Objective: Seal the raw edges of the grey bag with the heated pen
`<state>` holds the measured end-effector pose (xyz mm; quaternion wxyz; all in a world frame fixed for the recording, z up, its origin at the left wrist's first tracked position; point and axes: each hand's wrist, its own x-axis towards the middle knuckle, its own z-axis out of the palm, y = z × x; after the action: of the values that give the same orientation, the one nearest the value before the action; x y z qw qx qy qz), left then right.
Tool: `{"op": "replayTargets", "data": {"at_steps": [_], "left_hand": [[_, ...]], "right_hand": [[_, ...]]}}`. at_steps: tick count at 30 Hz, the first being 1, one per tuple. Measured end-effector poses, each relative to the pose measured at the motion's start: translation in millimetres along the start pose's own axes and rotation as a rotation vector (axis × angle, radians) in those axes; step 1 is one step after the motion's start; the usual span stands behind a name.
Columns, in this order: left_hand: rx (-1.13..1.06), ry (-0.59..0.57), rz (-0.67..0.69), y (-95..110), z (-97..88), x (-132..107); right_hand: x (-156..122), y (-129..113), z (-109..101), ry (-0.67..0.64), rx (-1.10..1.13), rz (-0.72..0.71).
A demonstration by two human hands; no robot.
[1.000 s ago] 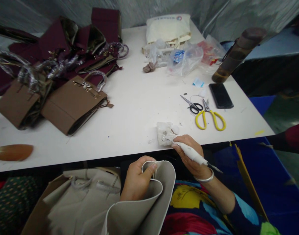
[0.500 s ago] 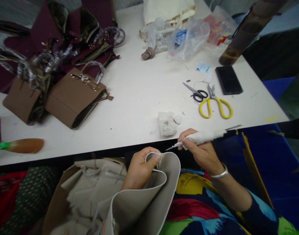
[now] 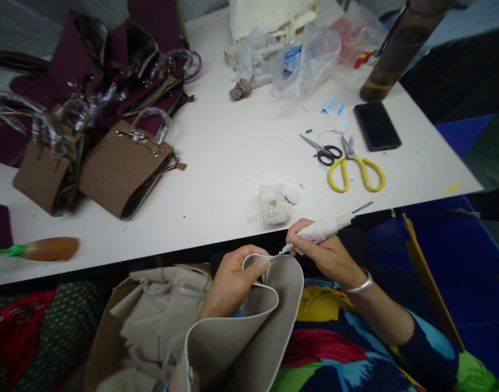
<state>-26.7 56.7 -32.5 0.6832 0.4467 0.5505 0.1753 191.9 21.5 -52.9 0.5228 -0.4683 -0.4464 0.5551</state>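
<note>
My left hand (image 3: 234,277) pinches the upper rim of a beige bag body (image 3: 284,294), which hangs below the table edge with its panels curved apart. Between thumb and fingers the rim folds into a narrow loop. In my right hand (image 3: 321,245) is a thin pointed metal tool with a white-wrapped handle (image 3: 325,227). Its tip meets the bag's rim right beside my left thumb; the exact contact is too small to make out. A whitish lump (image 3: 275,204) wrapped in clear film sits on the table just beyond my right hand.
Black-handled scissors (image 3: 323,151) and yellow-handled scissors (image 3: 356,169) lie near a phone (image 3: 377,126). Brown handbags (image 3: 121,169) and maroon bags (image 3: 81,54) crowd the left. Plastic bags (image 3: 310,62) and a tall bottle (image 3: 392,54) stand behind. A box (image 3: 106,326) of beige pieces is below.
My right hand has moved left and slightly down, bringing the tool's tip from just off the rim onto it. My left hand keeps its hold. The camera view has shifted slightly.
</note>
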Motion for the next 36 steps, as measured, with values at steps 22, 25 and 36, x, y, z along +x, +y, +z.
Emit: {"op": "replayTargets", "data": {"at_steps": [22,25,36], "left_hand": [[-0.032,0.037,0.034,-5,3.3,-3],[-0.089,0.044,0.036,-10,4.1,-3],[-0.257,0.079,-0.017,-1,15.4,-5]], "right_hand": [[1,7,2,-0.032,0.001,-0.042],[1,7,2,-0.044,-0.035,-0.082],[-7,-5,-21,-0.359,-0.432,-0.513]]}}
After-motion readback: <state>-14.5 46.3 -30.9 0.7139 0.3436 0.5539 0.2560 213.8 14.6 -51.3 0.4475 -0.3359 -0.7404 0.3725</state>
